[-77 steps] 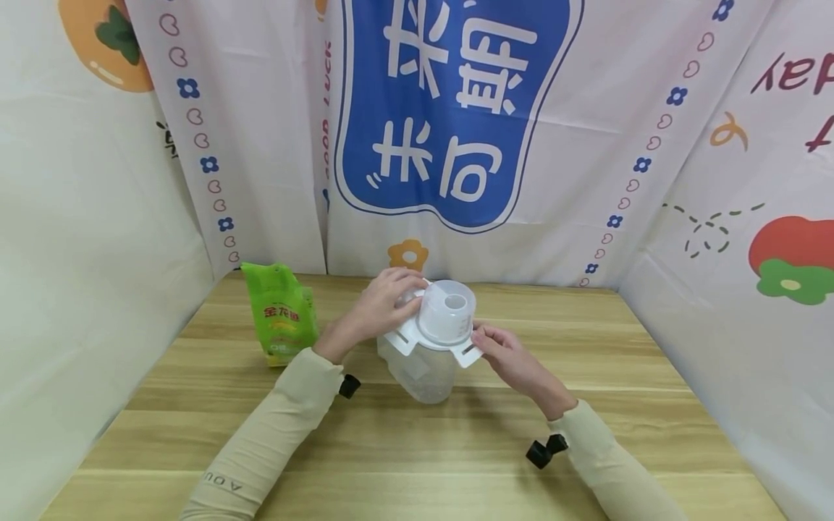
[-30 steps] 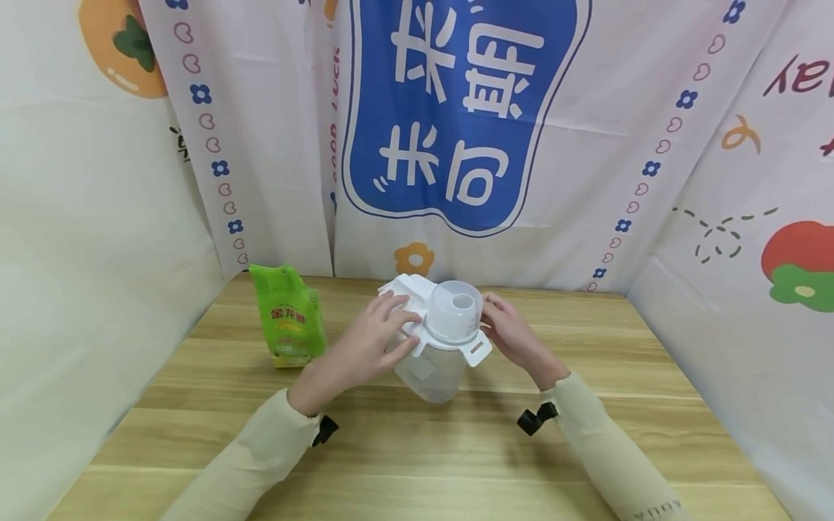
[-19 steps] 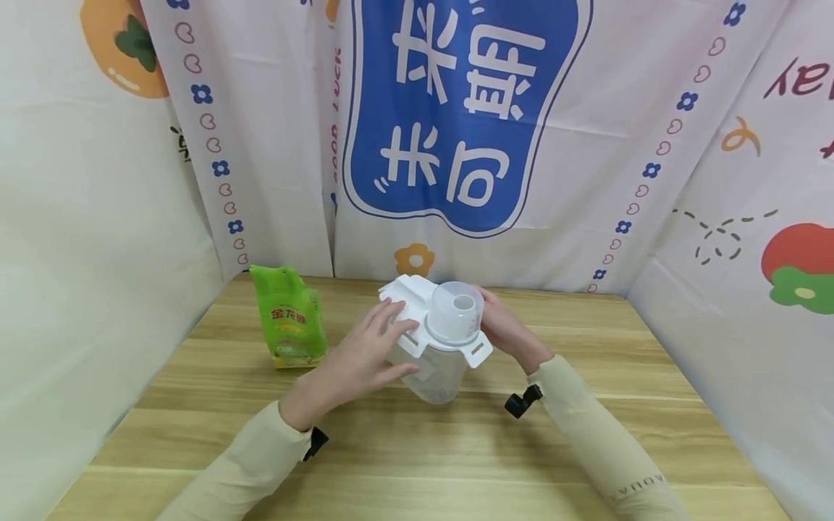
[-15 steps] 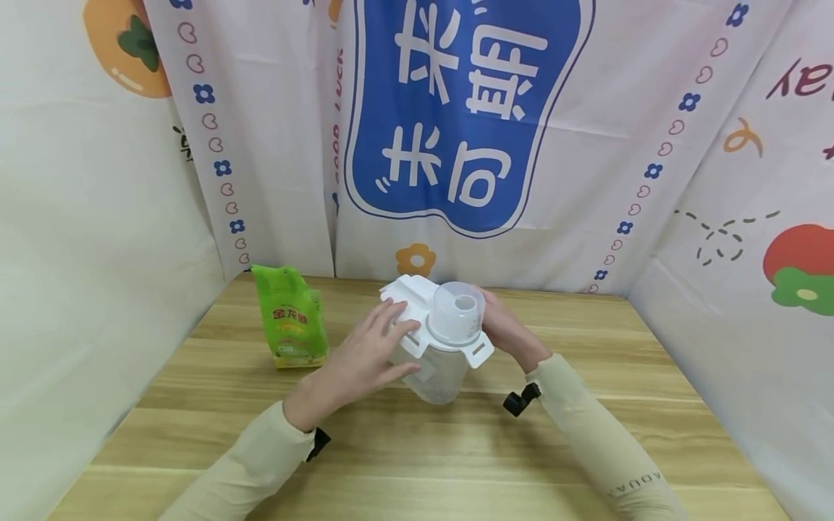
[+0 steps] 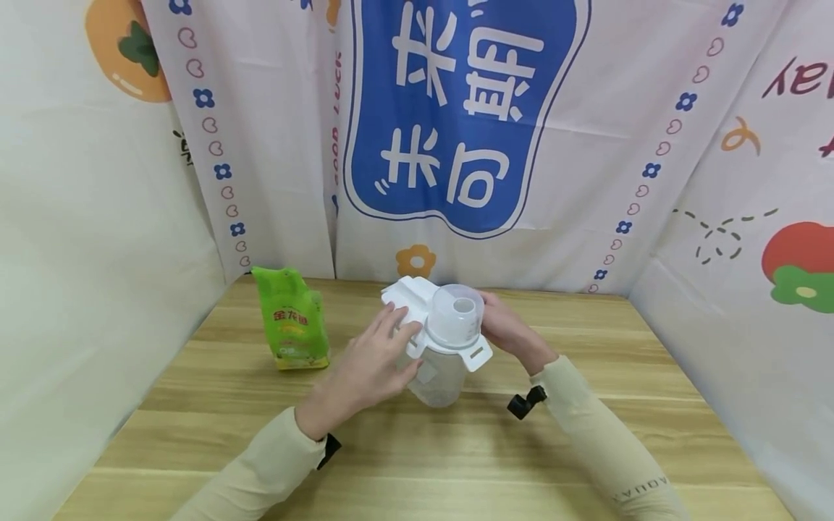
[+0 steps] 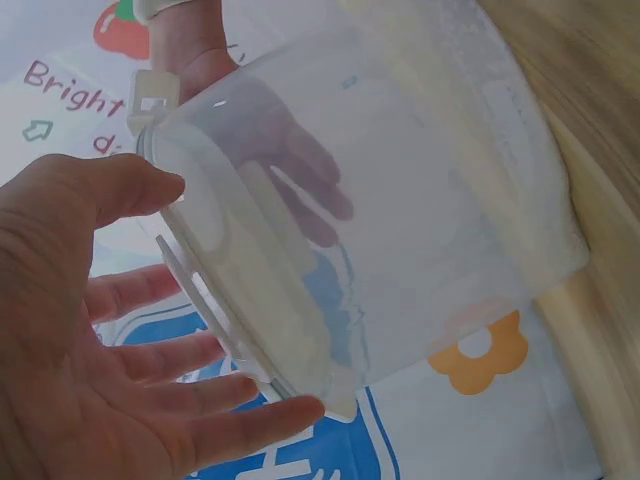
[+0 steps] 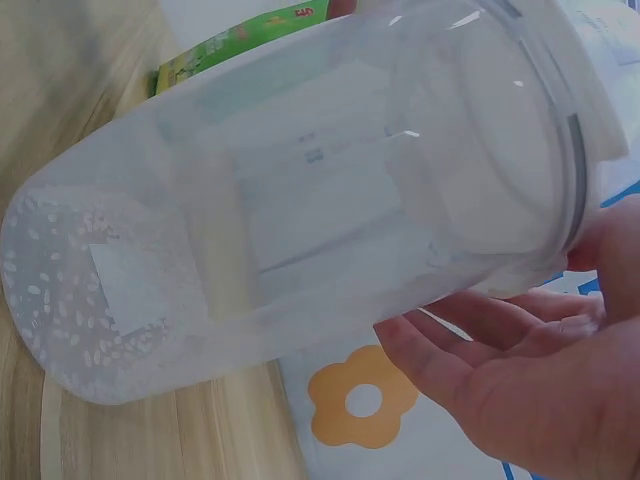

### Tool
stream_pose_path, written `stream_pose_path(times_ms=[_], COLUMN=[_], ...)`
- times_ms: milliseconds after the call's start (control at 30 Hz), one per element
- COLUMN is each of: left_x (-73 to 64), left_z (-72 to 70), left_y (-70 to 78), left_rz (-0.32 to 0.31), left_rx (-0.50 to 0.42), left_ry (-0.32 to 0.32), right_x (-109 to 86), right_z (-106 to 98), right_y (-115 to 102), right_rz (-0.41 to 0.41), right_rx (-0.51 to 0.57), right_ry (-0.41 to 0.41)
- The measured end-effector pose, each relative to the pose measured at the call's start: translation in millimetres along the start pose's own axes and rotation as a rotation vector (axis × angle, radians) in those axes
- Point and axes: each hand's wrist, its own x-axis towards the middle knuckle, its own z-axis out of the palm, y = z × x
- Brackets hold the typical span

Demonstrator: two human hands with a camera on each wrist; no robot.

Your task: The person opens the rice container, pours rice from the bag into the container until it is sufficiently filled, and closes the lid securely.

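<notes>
A clear plastic rice container [image 5: 438,387] with white grains at its bottom stands on the table. Its white lid [image 5: 410,293] is on top, with side tabs and a clear measuring cup [image 5: 454,318] seated upside down over it. My left hand [image 5: 371,362] lies at the lid's left side, fingers spread. In the left wrist view, its thumb [image 6: 150,188] touches the rim while the other fingers reach along the lid. At the far right side, my right hand [image 5: 508,329] touches the container just below the lid [image 7: 590,80], its fingers [image 7: 430,355] extended and partly hidden in the head view.
A green rice bag [image 5: 291,318] stands upright to the left of the container on the wooden table [image 5: 456,463]. Printed white cloth [image 5: 586,217] hangs behind the table and along both sides.
My left hand has come off the top of the lid to its left front edge. The right hand has gone from the front right tab to the far right side. The container has turned slightly.
</notes>
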Motion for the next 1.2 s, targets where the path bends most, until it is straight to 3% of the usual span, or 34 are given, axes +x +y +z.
stream_pose_path(times_ms=[133,267,400,667,933,1200], left_x=[1.9,3.9,3.8,-0.5,0.5,3.2], left_z=[-2.7,-5.4,-8.0,-16.2,-13.3,-3.7], left_y=[1.3,-3.6,-13.2,-33.6,-56.2,-74.6], left_rz=[0.020,0.082,0.134,0.165,0.192,0.131], left_rx=[-0.013,-0.060,-0.141,-0.356,-0.402,-0.483], left_ry=[-0.001,-0.029,-0.089,-0.191,-0.152,-0.153], right_x=[-4.2,-10.2,-16.5,-18.6,-21.3,-25.6], right_z=[-3,-6,-10,-13,-12,-8], right_y=[-2,-3,-5,0,3,12], right_rz=[0.002,0.006,0.018,0.062,0.024,-0.016], right_rx=[-0.019,-0.056,-0.094,-0.085,-0.036,0.007], right_ry=[0.002,-0.028,-0.046,-0.054,-0.060,0.000])
